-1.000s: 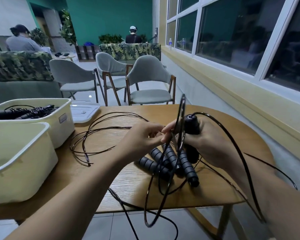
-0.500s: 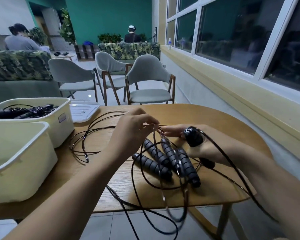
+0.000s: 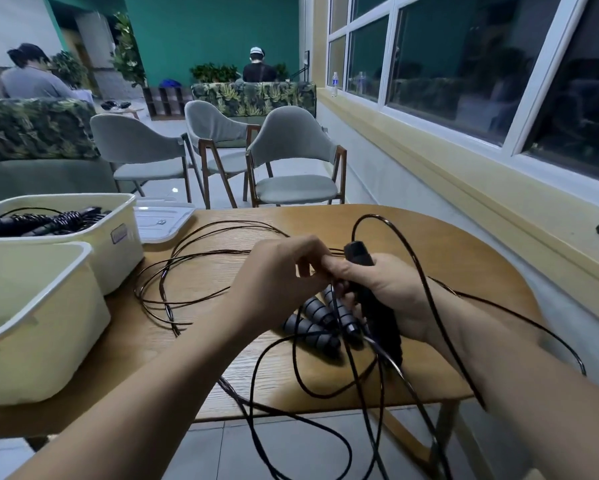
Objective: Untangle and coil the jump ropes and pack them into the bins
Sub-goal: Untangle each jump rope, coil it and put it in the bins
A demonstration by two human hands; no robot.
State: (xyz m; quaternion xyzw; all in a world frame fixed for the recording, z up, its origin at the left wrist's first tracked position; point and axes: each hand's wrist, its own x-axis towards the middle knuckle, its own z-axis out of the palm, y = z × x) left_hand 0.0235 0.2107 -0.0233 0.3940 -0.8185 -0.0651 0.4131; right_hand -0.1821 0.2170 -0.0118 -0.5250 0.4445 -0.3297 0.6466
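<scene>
head view: right hand (image 3: pixel 390 287) grips one smooth black rope handle (image 3: pixel 358 252); left hand (image 3: pixel 274 285) pinches thin black cord (image 3: pixel 374 216) above three ribbed grey handles (image 3: pixel 313 311) on the wooden bench (image 3: pixel 464 271). two cream plastic bins (image 3: pixel 49 341) stand left.

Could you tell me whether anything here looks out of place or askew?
Yes: several loops of black rope hang off the table at its near edge toward the floor, crossing the ribbed handles.
</scene>
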